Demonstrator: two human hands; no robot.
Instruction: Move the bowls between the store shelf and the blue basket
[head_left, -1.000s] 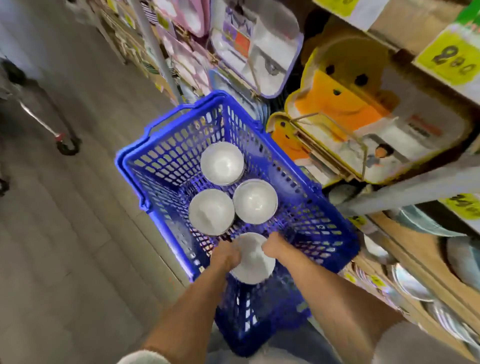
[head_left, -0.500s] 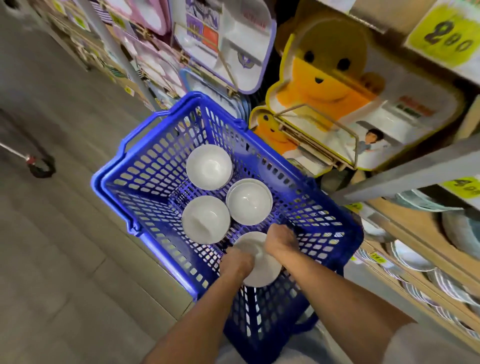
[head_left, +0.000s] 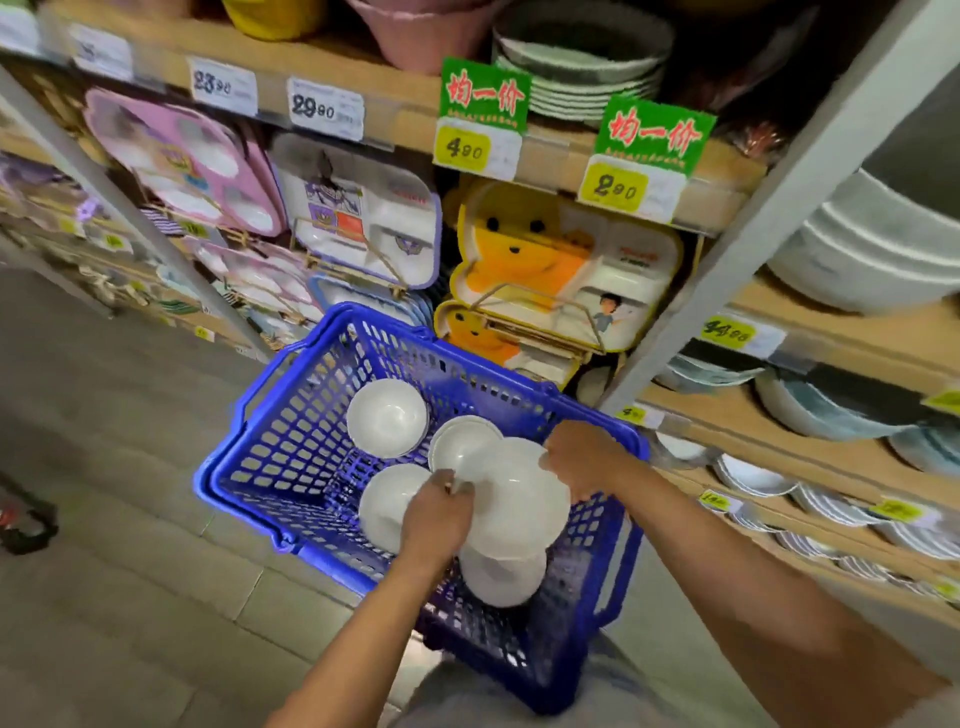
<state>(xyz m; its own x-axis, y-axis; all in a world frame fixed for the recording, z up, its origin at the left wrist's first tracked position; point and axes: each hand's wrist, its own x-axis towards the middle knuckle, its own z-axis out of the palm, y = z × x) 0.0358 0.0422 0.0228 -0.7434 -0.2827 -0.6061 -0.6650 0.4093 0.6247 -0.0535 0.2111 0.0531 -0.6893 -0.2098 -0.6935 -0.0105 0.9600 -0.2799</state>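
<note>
The store shelf (head_left: 769, 421) fills the space beyond and to the right of both hands. Its boards carry stacked plates and large bowls, and children's divided trays (head_left: 545, 260) hang further ahead under green and yellow price tags (head_left: 644, 156).

The blue basket (head_left: 291, 441) sits on the floor directly beneath the hands, against the foot of the shelf, with its mesh walls open to the camera.

Both hands are raised over the near half of the basket and hold one white bowl (head_left: 514, 499) between them. The left hand (head_left: 436, 519) has its fingers curled in and pinches the bowl's left rim. The right hand (head_left: 582, 462) is closed round the opposite rim, knuckles up. The bowl is plain, glossy white and round, tilted so that its inside faces the camera, and it hangs above the basket's rim.

A second white bowl (head_left: 501, 577) shows just below the held one, on the person's side. It is not clear whether it rests on the basket floor.

Three more white bowls lie mouth up in the basket:
- One (head_left: 387, 418) is well ahead of the left hand.
- One (head_left: 457, 447) lies between the two hands, partly hidden by the held bowl.
- One (head_left: 384, 499) is just left of the left hand.
</note>
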